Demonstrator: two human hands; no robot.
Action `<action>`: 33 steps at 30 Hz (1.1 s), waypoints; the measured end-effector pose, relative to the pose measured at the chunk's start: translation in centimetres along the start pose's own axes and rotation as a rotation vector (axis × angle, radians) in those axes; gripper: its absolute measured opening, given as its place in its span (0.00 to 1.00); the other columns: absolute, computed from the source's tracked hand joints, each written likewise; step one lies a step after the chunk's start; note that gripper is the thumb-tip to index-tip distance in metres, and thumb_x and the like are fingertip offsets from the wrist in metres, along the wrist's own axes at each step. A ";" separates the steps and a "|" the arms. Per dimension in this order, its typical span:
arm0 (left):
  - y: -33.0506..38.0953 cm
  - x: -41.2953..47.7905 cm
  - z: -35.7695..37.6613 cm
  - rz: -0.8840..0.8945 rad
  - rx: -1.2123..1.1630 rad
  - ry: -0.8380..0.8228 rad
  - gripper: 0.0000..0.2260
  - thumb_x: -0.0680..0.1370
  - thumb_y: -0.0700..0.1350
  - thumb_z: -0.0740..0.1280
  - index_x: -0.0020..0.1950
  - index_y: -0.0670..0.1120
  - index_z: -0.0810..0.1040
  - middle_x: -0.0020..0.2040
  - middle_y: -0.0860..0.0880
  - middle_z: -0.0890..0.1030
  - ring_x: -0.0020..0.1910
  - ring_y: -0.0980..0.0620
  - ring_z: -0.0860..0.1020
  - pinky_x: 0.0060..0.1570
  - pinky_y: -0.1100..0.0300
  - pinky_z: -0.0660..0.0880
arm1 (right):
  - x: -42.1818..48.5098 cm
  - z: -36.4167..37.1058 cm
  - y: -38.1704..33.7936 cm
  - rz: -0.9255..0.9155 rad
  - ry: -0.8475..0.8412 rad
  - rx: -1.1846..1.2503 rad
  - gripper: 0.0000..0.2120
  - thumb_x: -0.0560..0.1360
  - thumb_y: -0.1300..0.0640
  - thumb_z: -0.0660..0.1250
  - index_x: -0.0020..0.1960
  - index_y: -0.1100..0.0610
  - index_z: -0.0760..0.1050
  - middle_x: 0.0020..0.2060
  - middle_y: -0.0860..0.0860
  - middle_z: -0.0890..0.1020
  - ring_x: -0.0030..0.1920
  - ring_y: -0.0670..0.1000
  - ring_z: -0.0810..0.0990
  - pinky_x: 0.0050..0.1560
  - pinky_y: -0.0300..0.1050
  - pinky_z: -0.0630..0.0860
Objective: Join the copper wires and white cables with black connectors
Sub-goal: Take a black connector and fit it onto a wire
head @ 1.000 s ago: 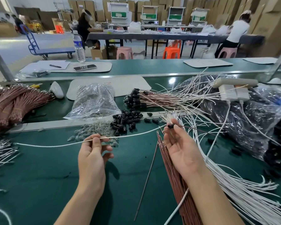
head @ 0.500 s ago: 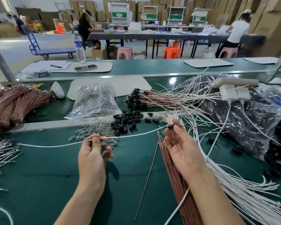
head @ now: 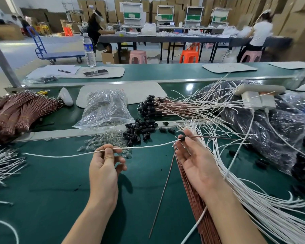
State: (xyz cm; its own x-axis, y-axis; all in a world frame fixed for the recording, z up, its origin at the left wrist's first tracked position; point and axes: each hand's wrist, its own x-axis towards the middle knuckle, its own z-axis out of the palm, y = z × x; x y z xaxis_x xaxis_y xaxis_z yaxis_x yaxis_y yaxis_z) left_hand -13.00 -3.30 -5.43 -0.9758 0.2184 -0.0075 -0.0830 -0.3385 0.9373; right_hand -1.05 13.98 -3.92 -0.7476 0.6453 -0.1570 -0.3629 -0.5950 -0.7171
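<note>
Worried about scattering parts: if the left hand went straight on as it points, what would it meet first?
Probably the small clear pieces just beyond the left hand, though depth is unclear.

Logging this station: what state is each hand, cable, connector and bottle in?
left hand: pinching the white cable.
right hand: pinching a black connector.
white cable: spans between both hands.
black connector: held, copper wire trailing right.
water bottle: upright.
</note>
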 end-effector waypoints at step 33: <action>0.3 0.4 -0.2 -0.103 -0.143 0.075 0.07 0.86 0.44 0.59 0.54 0.48 0.77 0.40 0.53 0.85 0.31 0.57 0.79 0.31 0.64 0.78 | -0.3 0.8 0.4 0.066 -0.003 0.134 0.10 0.79 0.68 0.64 0.55 0.59 0.79 0.45 0.57 0.85 0.46 0.53 0.87 0.41 0.42 0.83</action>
State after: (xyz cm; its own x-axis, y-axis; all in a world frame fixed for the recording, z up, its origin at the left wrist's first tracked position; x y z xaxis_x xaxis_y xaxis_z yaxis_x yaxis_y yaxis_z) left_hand -13.50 -3.46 -5.17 -0.9726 0.1913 -0.1320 -0.2059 -0.4460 0.8710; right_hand -1.42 13.16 -3.62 -0.7740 0.6014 -0.1982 -0.3838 -0.6945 -0.6086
